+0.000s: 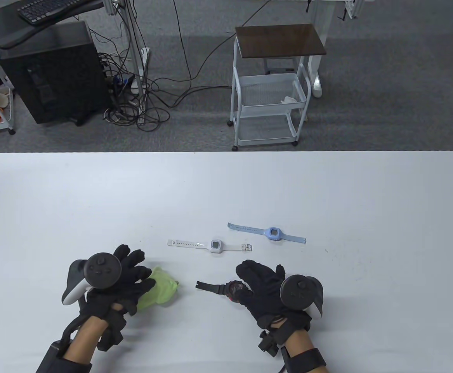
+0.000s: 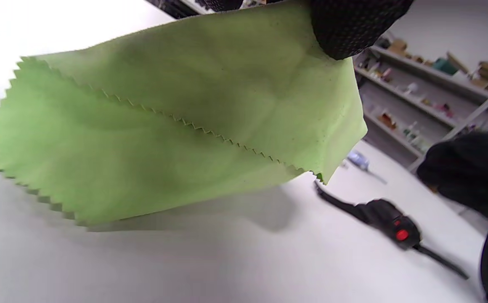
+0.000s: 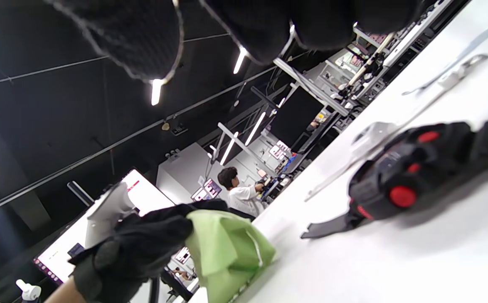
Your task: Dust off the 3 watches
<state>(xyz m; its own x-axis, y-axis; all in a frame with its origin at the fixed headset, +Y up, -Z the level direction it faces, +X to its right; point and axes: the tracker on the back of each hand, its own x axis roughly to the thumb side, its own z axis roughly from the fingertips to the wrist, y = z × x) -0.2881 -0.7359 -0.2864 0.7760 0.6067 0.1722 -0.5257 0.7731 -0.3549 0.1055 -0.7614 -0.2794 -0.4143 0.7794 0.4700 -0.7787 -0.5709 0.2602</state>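
Three watches lie on the white table (image 1: 327, 194). The white watch (image 1: 215, 245) and the blue watch (image 1: 273, 233) lie flat with straps spread, farther from me. The black watch with red buttons (image 1: 228, 289) (image 2: 389, 221) (image 3: 412, 176) lies nearest. My right hand (image 1: 255, 278) hovers over it with its fingers (image 3: 143, 33) straight and covers its right strap in the table view. My left hand (image 1: 143, 278) grips a green cloth (image 1: 160, 289) (image 2: 185, 118) (image 3: 223, 248) left of the black watch, a little above the table.
Beyond the table's far edge stand a white wire cart (image 1: 269, 97), a black computer tower (image 1: 55, 74) and floor cables (image 1: 141, 105). Shelves and a person show far off in the wrist views.
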